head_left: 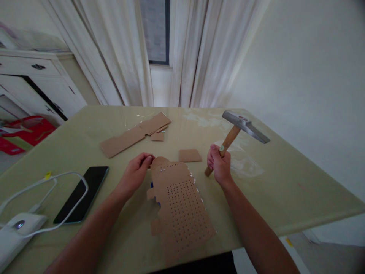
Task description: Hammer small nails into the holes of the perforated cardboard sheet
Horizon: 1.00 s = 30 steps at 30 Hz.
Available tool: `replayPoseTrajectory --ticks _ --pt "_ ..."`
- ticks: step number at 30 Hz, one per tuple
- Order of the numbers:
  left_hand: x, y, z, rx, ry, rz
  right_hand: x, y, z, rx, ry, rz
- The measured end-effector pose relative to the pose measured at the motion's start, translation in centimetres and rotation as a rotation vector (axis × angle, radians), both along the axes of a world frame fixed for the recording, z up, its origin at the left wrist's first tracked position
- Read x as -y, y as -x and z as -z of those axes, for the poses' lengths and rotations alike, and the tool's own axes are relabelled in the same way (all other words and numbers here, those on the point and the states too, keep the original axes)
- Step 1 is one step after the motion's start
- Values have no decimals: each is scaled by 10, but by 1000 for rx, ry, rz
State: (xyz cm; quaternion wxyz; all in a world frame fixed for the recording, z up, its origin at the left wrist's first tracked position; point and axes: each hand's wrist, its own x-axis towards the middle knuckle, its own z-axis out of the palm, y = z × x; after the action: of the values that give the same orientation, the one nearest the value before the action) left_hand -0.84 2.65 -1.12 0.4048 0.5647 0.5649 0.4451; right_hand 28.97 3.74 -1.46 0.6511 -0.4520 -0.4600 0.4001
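The right hand (219, 164) is clamped on the hammer (238, 131), raised right of the perforated cardboard sheet (181, 203) lying near on the tabletop (285, 182). The left hand (137, 171) pinches something tiny, probably a nail, at the sheet's far edge. Few holes look filled; most remain.

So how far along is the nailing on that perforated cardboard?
Done: a few pale nail heads sit along the top rows of the perforated cardboard. In hand: the left hand pinches something small at the sheet's top edge, and the right hand holds the hammer raised. Left: most of the holes look empty.
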Motion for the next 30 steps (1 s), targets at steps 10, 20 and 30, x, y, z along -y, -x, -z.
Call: replayPoseTrajectory --ticks 10,20,30 --pt "22 -28 8 490 398 48 0 0 1 5 0 -11" --pt "21 -31 14 484 399 83 2 1 -1 9 1 -23" --pt "19 -14 2 314 -266 -215 0 1 0 6 10 -28"
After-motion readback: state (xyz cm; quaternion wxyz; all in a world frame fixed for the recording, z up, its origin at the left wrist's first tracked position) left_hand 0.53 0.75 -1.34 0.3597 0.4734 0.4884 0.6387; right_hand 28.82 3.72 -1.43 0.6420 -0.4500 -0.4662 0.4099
